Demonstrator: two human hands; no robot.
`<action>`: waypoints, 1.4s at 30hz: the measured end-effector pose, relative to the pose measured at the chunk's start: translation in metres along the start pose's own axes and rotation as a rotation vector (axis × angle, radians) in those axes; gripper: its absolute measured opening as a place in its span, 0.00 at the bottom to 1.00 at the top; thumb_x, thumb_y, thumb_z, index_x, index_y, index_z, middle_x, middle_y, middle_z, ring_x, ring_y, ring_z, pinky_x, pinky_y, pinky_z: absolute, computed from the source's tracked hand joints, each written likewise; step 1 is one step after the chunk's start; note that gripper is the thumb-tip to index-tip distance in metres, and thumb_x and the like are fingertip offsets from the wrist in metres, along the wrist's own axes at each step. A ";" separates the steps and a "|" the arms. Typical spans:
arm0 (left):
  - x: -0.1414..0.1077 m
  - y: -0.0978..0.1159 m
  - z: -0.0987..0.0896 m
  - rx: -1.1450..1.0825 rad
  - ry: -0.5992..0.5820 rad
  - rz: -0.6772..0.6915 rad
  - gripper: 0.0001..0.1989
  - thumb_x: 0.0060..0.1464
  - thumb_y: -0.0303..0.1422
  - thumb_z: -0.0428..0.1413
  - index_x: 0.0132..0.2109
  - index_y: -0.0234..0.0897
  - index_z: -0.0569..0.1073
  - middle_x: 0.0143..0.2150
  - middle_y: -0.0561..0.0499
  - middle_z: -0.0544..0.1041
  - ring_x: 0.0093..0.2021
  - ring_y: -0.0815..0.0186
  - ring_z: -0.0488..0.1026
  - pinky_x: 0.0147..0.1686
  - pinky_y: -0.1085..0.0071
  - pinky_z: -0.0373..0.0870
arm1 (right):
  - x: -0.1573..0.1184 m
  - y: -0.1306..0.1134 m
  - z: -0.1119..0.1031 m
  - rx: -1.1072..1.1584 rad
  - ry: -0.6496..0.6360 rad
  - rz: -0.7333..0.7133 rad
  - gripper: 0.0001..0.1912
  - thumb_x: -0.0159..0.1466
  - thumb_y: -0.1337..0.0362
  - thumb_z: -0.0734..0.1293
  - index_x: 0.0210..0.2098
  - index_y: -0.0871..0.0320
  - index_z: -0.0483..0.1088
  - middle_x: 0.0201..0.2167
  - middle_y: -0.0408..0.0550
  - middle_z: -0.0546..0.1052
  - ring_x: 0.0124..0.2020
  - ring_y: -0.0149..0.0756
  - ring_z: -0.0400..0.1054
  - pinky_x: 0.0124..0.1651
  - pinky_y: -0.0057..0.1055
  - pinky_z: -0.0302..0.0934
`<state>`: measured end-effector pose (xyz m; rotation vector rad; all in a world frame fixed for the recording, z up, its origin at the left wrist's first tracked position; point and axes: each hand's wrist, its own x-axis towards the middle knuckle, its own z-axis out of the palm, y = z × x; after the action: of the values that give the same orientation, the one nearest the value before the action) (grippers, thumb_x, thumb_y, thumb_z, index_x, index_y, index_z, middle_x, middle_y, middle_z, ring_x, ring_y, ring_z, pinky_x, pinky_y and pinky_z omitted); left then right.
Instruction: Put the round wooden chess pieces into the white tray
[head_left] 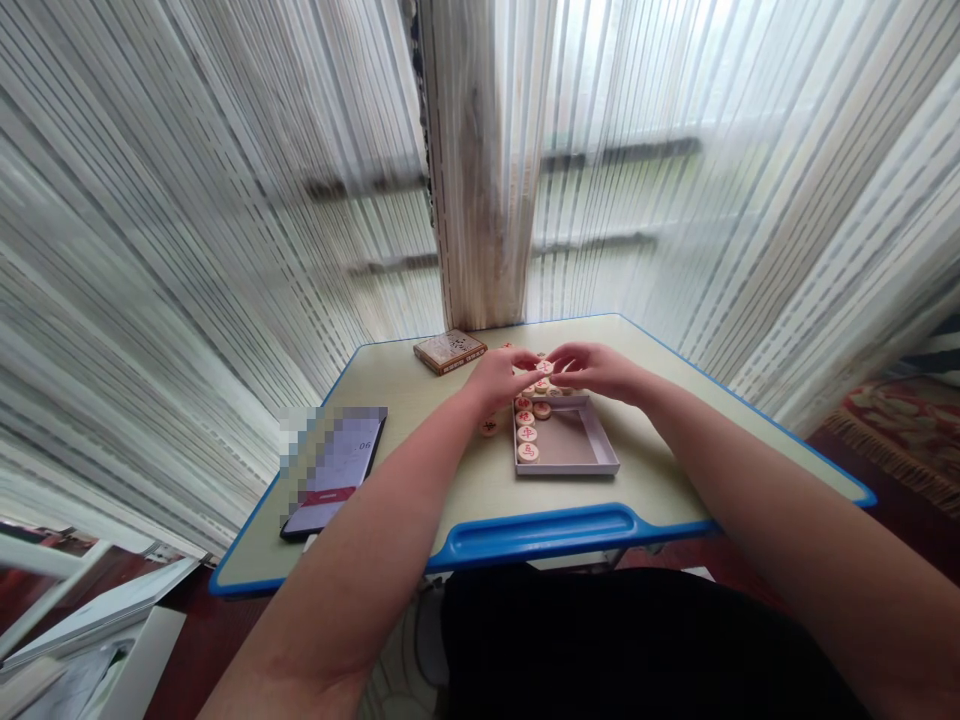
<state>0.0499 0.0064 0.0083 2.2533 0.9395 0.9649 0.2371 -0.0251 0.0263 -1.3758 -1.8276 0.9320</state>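
A round wooden xiangqi piece [544, 368] with a red character is held between my two hands, above a cluster of other pieces. The fingers and thumb of my left hand [499, 378] close on it from the left. From the right, the bent fingers and thumb of my right hand [600, 370] meet it. Just nearer to me lies a shallow open box [574, 468]. Several red-marked pieces [527, 434] line its left wall, and one more piece [541, 410] lies beside that row. My fingers partly hide the pieces behind the box.
One loose piece [488, 427] lies left of the box, by my left forearm. A patterned box lid [450, 350] rests at the table's back. At the left lies a tablet-like device [330, 490]. A blue trough [540, 533] edges the table [480, 500] near me; striped curtains hang behind.
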 end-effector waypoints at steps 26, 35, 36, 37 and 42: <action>-0.001 -0.002 -0.002 0.014 -0.117 -0.100 0.14 0.45 0.39 0.58 0.36 0.34 0.77 0.36 0.48 0.79 0.36 0.65 0.74 0.36 0.73 0.69 | 0.000 0.000 0.002 -0.294 -0.009 -0.045 0.19 0.49 0.52 0.68 0.35 0.59 0.73 0.24 0.42 0.69 0.27 0.30 0.60 0.30 0.27 0.54; -0.003 0.000 -0.006 0.039 -0.177 -0.154 0.12 0.40 0.31 0.56 0.36 0.35 0.77 0.36 0.50 0.78 0.35 0.65 0.73 0.35 0.73 0.69 | -0.004 -0.005 0.004 -0.389 -0.149 -0.046 0.19 0.48 0.51 0.69 0.34 0.58 0.73 0.25 0.42 0.69 0.27 0.30 0.60 0.28 0.27 0.51; -0.002 0.000 -0.006 0.033 -0.166 -0.156 0.13 0.40 0.30 0.55 0.36 0.35 0.76 0.37 0.50 0.78 0.36 0.65 0.73 0.36 0.73 0.69 | -0.004 -0.006 0.004 -0.397 -0.152 -0.049 0.19 0.48 0.51 0.69 0.34 0.58 0.73 0.25 0.42 0.69 0.27 0.30 0.60 0.28 0.27 0.51; -0.002 -0.001 -0.006 0.030 -0.150 -0.157 0.13 0.39 0.29 0.54 0.36 0.34 0.76 0.37 0.49 0.77 0.37 0.65 0.73 0.36 0.72 0.69 | -0.005 -0.006 0.004 -0.404 -0.154 -0.052 0.19 0.48 0.52 0.69 0.34 0.58 0.73 0.25 0.42 0.69 0.27 0.30 0.60 0.28 0.27 0.51; 0.000 -0.005 -0.006 -0.022 -0.103 -0.184 0.12 0.37 0.26 0.51 0.33 0.33 0.74 0.32 0.50 0.75 0.32 0.67 0.71 0.32 0.73 0.68 | -0.005 -0.008 0.007 -0.406 -0.198 -0.066 0.20 0.47 0.50 0.70 0.33 0.58 0.72 0.26 0.42 0.69 0.29 0.31 0.61 0.29 0.27 0.52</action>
<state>0.0433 0.0111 0.0084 2.1327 1.0630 0.7672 0.2289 -0.0329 0.0286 -1.4893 -2.2925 0.7072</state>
